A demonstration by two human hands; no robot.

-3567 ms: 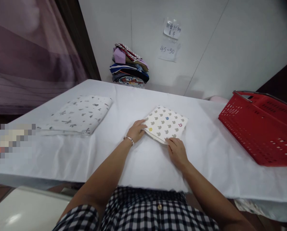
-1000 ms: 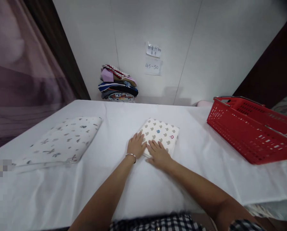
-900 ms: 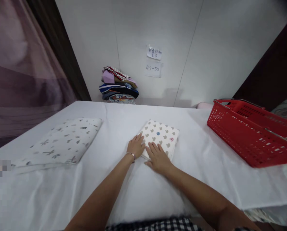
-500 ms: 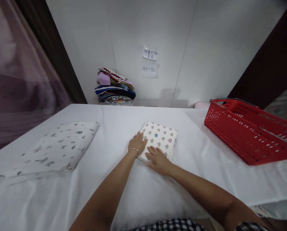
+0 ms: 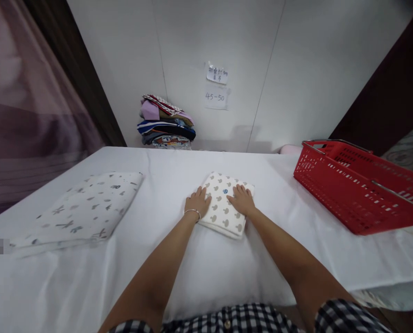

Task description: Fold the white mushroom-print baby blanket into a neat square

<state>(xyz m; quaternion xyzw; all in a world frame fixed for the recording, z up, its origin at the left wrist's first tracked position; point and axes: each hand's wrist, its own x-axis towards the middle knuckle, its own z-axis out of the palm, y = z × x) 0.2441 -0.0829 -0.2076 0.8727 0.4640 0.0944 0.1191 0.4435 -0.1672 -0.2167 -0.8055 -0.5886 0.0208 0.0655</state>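
Note:
In front of me a white cloth [image 5: 223, 210] printed with grey mushroom shapes and a blue figure lies folded into a thick rectangle. My left hand [image 5: 197, 203] rests on its left edge, fingers stretched out, with a bracelet at the wrist. On the cloth's right side my right hand [image 5: 241, 200] lies flat with the fingers spread. Neither hand grips anything. Farther left, a larger folded white cloth [image 5: 88, 210] with a grey print lies on the table.
A white sheet covers the table [image 5: 179, 162]. At the right stands a red plastic basket [image 5: 348, 194] with metal handles. A stack of folded fabrics [image 5: 167, 122] sits behind the table by the wall, below and left of paper notes [image 5: 216, 97].
My right hand has moved from the cloth's near edge up and to the right, onto its right side. My left hand stays on the left edge.

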